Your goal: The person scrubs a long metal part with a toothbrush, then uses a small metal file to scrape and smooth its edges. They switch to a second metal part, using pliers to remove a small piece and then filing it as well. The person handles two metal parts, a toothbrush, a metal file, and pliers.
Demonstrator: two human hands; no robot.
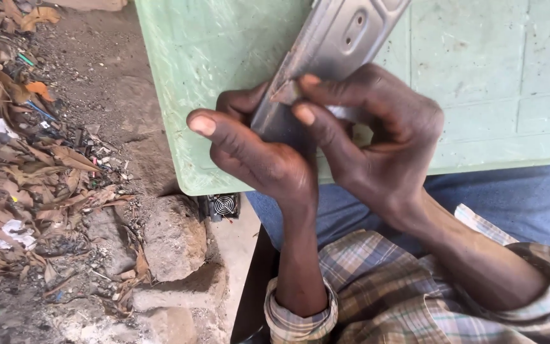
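A long grey metal bracket [342,38] with slotted holes runs from the top centre down into my hands, lying over a pale green plastic board [479,76] on my lap. My left hand [256,156] wraps around the bracket's lower end from the left, thumb stretched out. My right hand [377,146] grips the same end from the right, its thumb and forefinger pinching a small brownish piece at the bracket's edge. The bracket's lowest part is hidden between my fingers.
Blue trousers [510,197] and checked shirt sleeves [383,286] fill the lower right. On the left lies dirt ground with dry leaves and scraps [27,172]. Large stones [170,239] sit below the board, and a small black fan unit [224,205] lies by its edge.
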